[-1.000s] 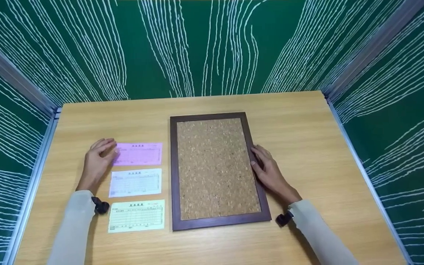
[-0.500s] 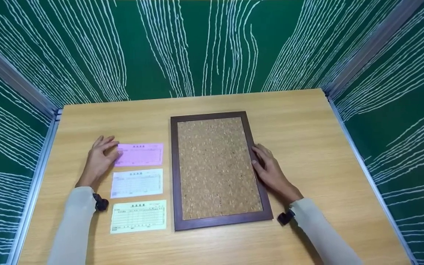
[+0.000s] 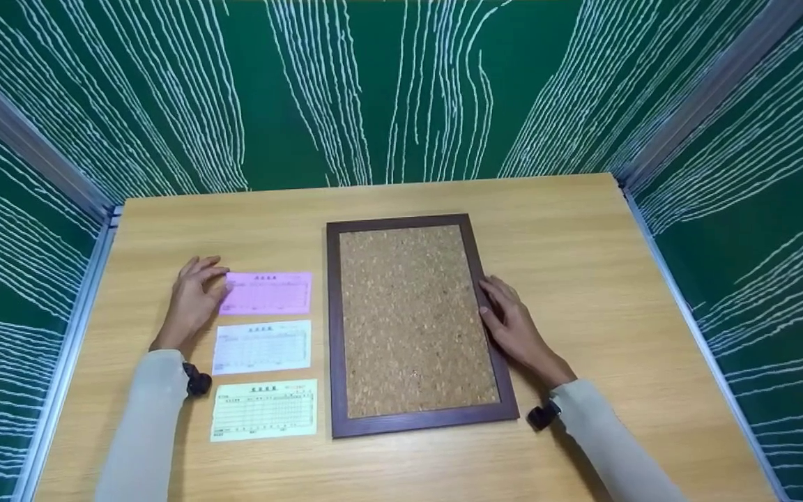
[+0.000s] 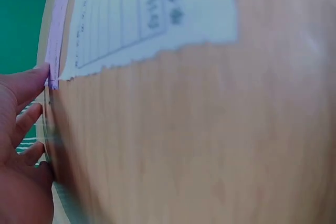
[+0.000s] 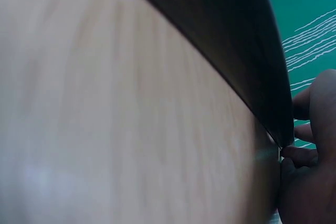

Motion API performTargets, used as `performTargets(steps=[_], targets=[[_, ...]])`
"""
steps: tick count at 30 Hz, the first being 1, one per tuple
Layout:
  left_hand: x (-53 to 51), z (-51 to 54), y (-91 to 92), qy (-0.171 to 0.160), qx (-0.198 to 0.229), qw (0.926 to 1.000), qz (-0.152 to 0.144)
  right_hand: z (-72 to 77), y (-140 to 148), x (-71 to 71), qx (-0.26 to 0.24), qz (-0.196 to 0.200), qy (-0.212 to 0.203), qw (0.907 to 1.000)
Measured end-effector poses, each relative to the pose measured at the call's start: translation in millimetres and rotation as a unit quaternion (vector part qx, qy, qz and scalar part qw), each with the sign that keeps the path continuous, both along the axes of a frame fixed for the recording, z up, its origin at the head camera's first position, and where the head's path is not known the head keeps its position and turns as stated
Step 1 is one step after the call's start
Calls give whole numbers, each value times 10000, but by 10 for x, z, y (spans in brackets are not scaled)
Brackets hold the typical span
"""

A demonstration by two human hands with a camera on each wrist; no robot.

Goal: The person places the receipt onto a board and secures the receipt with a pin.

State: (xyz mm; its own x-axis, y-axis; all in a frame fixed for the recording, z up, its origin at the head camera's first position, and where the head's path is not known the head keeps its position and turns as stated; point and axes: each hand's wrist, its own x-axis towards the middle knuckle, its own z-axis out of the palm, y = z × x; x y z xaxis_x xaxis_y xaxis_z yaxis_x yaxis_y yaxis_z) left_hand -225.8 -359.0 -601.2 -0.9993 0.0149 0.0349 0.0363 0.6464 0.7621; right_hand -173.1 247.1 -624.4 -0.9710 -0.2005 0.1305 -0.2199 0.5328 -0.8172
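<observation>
Wooden counter (image 3: 562,237) backed by green, white-lined panels (image 3: 276,118).
Left of centre, the pink slip (image 3: 270,293) is touched by the spread left grip (image 3: 193,300); at the view's centre, the corkboard (image 3: 415,324) is touched along its right edge by the loosely spread right grip (image 3: 515,328).

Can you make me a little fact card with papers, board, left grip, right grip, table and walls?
Papers: pink slip, pale blue slip, green slip, in a column
Board: cork board, dark brown frame
Left grip: touching the pink slip's left edge
Right grip: touching the frame's right side
Table: light wood
Walls: green, white lines
</observation>
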Motion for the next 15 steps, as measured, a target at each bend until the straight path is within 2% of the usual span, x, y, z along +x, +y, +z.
performTargets(steps=[10,15], targets=[[-42,18,58,-92,-8,9999,140,8,2,4,-77,51,108,9999],[-61,17,69,-21,-13,9997,244,8,5,-1,-62,72,54,9999]])
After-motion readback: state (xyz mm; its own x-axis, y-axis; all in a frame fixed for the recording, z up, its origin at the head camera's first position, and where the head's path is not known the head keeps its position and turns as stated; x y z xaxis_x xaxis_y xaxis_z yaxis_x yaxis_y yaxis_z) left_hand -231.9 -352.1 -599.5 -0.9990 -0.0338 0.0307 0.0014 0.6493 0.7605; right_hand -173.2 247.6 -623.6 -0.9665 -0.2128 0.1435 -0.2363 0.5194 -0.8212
